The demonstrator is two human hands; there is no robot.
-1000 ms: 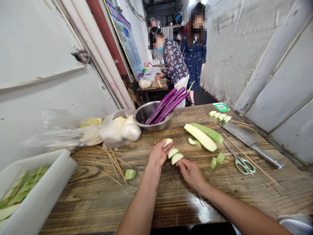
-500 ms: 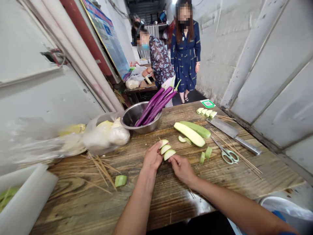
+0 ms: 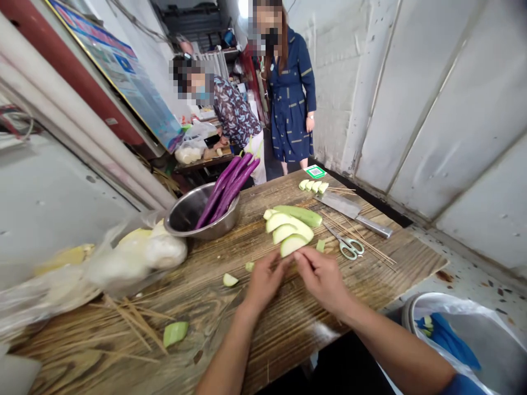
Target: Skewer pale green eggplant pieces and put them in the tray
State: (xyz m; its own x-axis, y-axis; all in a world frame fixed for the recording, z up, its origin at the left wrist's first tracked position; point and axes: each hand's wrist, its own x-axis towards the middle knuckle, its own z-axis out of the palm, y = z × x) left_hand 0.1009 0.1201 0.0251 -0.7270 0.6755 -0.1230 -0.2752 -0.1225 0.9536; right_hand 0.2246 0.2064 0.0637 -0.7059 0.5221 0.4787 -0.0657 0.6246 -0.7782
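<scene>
Looks like slices are being threaded: pale green-rimmed half-moon slices (image 3: 293, 246) are held over the brown wooden surface (image 3: 284, 329), nearest one pinched by right fingers (image 3: 307, 267); left fingers (image 3: 281, 267) bent, hold can't be told. Steady alignment's probably needed next.

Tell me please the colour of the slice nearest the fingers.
The slice is pale greenish white, with green skin edge; head view.
</scene>
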